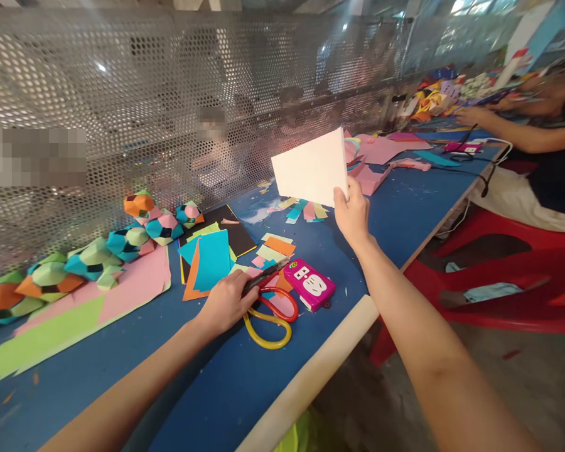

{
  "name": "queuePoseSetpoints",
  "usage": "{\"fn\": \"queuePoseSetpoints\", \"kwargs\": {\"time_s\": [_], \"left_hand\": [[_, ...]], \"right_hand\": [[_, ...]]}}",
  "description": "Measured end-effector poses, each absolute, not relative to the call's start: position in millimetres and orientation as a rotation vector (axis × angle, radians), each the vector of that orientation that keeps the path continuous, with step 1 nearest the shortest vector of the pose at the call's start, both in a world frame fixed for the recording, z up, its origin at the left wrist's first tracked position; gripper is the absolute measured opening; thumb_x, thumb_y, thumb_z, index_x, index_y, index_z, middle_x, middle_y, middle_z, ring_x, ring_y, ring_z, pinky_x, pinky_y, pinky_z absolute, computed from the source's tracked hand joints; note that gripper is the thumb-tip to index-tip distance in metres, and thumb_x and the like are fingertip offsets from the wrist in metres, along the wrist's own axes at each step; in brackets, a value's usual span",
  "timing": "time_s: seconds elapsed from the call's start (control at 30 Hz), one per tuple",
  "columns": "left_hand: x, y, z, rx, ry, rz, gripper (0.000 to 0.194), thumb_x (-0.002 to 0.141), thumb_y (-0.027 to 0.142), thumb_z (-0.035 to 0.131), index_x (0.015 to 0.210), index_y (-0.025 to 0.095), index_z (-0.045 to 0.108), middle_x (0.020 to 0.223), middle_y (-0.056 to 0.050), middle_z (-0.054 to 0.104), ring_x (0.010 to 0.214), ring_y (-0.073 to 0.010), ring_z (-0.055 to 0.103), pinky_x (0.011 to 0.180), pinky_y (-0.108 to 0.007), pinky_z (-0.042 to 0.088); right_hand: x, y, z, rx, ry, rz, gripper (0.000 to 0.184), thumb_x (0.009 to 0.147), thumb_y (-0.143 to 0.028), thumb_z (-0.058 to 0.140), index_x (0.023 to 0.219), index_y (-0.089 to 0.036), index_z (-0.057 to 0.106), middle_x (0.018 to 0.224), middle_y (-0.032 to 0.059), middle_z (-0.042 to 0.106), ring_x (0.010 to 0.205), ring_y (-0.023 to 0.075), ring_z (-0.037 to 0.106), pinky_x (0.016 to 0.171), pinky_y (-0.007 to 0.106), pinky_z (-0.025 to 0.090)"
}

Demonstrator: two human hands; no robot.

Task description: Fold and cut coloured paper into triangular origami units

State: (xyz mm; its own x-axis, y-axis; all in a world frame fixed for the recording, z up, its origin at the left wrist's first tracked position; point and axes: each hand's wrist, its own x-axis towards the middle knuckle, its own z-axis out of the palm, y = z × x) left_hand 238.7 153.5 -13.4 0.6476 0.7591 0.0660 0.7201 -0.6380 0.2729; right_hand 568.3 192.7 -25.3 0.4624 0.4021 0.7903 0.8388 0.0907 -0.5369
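Note:
My right hand [354, 213] is raised over the table, thumb and fingers closed on the lower right corner of a folded sheet or small stack of white paper [308, 168]. Low on the tabletop, my left hand [226, 300] has its fingers closed at the neck of a pair of scissors [268, 344] with one red and one yellow handle loop. Dark metal shows beside those fingertips, partly over paper scraps. Blue paper pieces [211, 260] lie just beyond the left hand. A magenta case with a white cartoon face [309, 284] sits right of the scissors.
Folded paper balls [94, 256] line the left, beside pink and green sheets [61, 336]. A perforated metal screen [160, 113] borders the blue table [188, 383]. Pink paper [376, 149] lies farther back. A person [541, 141] works at right near red chairs [508, 270].

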Motion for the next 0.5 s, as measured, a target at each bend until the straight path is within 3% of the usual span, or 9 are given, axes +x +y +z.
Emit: {"fn": "queuePoseSetpoints", "kwargs": {"time_s": [0.1, 0.3, 0.5], "left_hand": [[236.9, 155.4, -12.5, 2.612, 1.252, 0.270, 0.027, 0.092, 0.034, 0.041, 0.095, 0.018, 0.061, 0.096, -0.008, 0.065, 0.083, -0.0200, 0.062, 0.071, -0.031, 0.049], [250.5, 172.3, -4.9, 2.809, 1.231, 0.321, 0.027, 0.086, 0.032, 0.047, 0.099, 0.019, 0.066, 0.116, -0.009, 0.064, 0.109, -0.0277, 0.058, 0.093, -0.043, 0.046], [290.1, 211.3, -5.4, 2.901, 1.106, 0.195, 0.034, 0.094, 0.027, 0.038, 0.118, 0.019, 0.061, 0.136, -0.006, 0.056, 0.125, -0.0187, 0.050, 0.106, -0.031, 0.038]], "right_hand": [[572.7, 197.2, -29.6, -1.451, -1.121, -0.502, 0.032, 0.092, -0.035, 0.043, 0.117, -0.019, 0.054, 0.099, 0.0120, 0.070, 0.084, 0.0272, 0.067, 0.076, 0.041, 0.051], [575.7, 199.0, -31.6, -1.432, -1.129, -0.520, 0.032, 0.092, -0.035, 0.042, 0.117, -0.018, 0.054, 0.097, 0.0122, 0.070, 0.081, 0.0266, 0.067, 0.075, 0.041, 0.051], [575.8, 198.8, -32.7, -1.428, -1.100, -0.523, 0.033, 0.091, -0.034, 0.043, 0.117, -0.018, 0.054, 0.100, 0.0132, 0.070, 0.083, 0.0276, 0.067, 0.076, 0.041, 0.050]]}}
